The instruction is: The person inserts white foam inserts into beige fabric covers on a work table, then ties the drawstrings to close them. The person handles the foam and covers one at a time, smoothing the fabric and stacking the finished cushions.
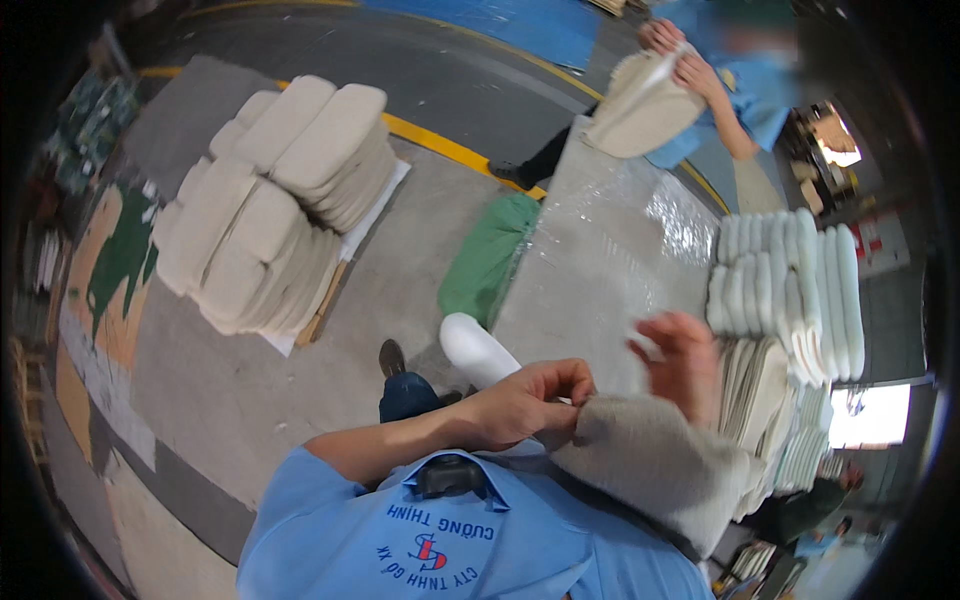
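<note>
Your left grip (535, 400) is pinched on the edge of a beige cushion (660, 465), thumb and fingertips together at its left end. Your right grip (683, 365) is blurred, raised over the cushion's upper side with fingers spread and closed on nothing; you cannot tell from here whether its heel touches the fabric. The cushion lies in front of your blue shirt (440, 535), toward your right. Beyond it stretches the worktop (600, 280), grey with a glossy patch, a white padded piece (475, 350) at its near left corner and a green bag (488, 255) along its left side. To your right stand stacked pale cushions (765, 280). Across from you, a co-worker (735, 110) holds a beige cover (640, 115). On your left, beige cushion stacks (265, 220) sit on the floor (390, 230) side.
</note>
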Action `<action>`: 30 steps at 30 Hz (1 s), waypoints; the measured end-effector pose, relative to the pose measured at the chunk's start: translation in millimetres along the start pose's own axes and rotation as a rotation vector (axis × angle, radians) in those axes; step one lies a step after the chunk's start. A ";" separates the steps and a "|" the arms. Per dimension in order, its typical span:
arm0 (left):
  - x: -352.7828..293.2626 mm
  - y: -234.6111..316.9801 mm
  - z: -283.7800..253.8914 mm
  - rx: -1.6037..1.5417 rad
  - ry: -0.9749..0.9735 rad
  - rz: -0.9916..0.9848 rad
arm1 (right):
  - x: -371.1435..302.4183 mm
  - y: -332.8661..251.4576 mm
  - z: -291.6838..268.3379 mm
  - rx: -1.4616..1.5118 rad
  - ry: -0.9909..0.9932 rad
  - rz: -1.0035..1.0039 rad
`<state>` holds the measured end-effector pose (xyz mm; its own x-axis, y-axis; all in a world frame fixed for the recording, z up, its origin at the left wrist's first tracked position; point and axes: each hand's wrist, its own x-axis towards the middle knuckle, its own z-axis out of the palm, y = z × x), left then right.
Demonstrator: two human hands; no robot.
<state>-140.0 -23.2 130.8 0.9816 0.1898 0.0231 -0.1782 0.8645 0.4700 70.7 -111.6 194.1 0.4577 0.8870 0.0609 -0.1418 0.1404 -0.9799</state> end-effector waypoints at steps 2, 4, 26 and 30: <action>-20.6 2.3 -9.3 0.333 0.187 0.136 | 5.6 46.1 20.9 0.159 -0.086 0.468; -42.1 4.4 -16.4 0.517 0.408 0.162 | 3.9 59.2 35.6 0.087 -0.282 0.701; -67.2 -41.4 -62.1 -0.194 0.073 -0.069 | 12.1 15.9 64.6 -0.143 -0.615 0.890; -74.8 -49.0 -61.1 -0.276 0.123 0.036 | 17.5 16.0 71.8 -0.207 -0.679 0.890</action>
<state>-208.9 -51.4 52.1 0.9616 0.2628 -0.0794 -0.2413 0.9469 0.2124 13.4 -62.3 193.2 -0.3122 0.6990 -0.6433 -0.0024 -0.6778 -0.7353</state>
